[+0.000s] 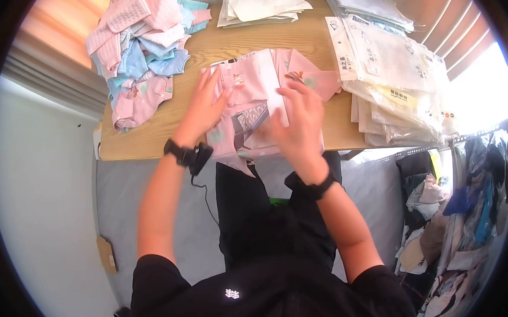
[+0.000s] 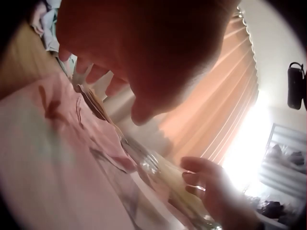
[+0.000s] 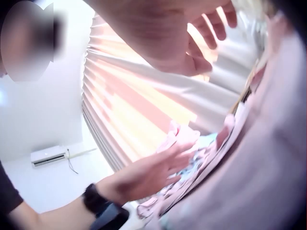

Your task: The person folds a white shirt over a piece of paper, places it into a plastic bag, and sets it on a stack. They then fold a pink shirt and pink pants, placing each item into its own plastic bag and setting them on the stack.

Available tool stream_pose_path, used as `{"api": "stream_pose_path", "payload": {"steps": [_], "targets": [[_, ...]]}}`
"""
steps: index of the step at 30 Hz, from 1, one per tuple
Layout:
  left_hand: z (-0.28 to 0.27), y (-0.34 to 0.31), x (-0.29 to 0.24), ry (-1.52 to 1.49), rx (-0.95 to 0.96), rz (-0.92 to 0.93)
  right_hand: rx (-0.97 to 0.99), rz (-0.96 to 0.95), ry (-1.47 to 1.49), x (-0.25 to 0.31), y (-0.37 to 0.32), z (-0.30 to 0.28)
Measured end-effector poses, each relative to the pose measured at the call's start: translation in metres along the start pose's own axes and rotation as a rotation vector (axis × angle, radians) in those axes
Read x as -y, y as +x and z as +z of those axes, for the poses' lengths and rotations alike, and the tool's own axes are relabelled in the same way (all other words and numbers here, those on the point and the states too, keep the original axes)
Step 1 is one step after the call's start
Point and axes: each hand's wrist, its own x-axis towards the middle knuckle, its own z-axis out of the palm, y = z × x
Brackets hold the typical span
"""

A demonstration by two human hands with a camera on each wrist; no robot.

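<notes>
A pink garment (image 1: 240, 81) lies spread at the near edge of the wooden table (image 1: 153, 128), its lower part hanging a little over the edge toward the person's lap. The left hand (image 1: 202, 108) lies flat on its left side, fingers straight and slightly spread, palm down. The right hand (image 1: 301, 124) rests on its right side, fingers spread and loosely bent with the tips on the cloth, and no grip shows. Between the hands a white card (image 1: 271, 83) lies lengthwise down the garment's middle. The cloth is pale pink with small printed figures, partly folded, and a grey patterned patch shows near its centre. Just right of it is a slumped stack of clear plastic bags (image 1: 394, 68) with printed labels. Whether anything is inside them cannot be told. At the table's far left is a loose pile of clothes (image 1: 140, 46) in pink, blue and white, and at the far edge a folded white stack (image 1: 260, 6). Beyond the table on the right is a heap of mixed clothing (image 1: 461, 213).
</notes>
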Motion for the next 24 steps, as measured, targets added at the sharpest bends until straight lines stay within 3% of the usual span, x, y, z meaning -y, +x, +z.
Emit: {"api": "stream_pose_path", "payload": {"steps": [3,6,11,14,20,24], "targets": [[-0.014,-0.035,-0.035,-0.083,0.081,-0.024,0.044,0.046,-0.166,-0.022,0.008,-0.025],[-0.002,-0.055,-0.027,0.057,0.04,0.087,0.131,-0.035,-0.4,-0.053,0.022,-0.025],[0.005,-0.059,-0.019,-0.04,-0.065,0.1,0.287,-0.171,-0.565,-0.074,0.027,-0.011],[0.005,-0.061,-0.019,-0.183,-0.115,0.06,0.33,-0.221,-0.569,-0.068,0.031,-0.015],[-0.004,-0.064,-0.024,-0.291,-0.176,0.063,0.262,-0.103,-0.331,-0.021,0.057,-0.036],[-0.004,-0.066,-0.021,-0.382,-0.204,0.056,0.323,-0.01,-0.144,0.011,0.078,-0.05]]}}
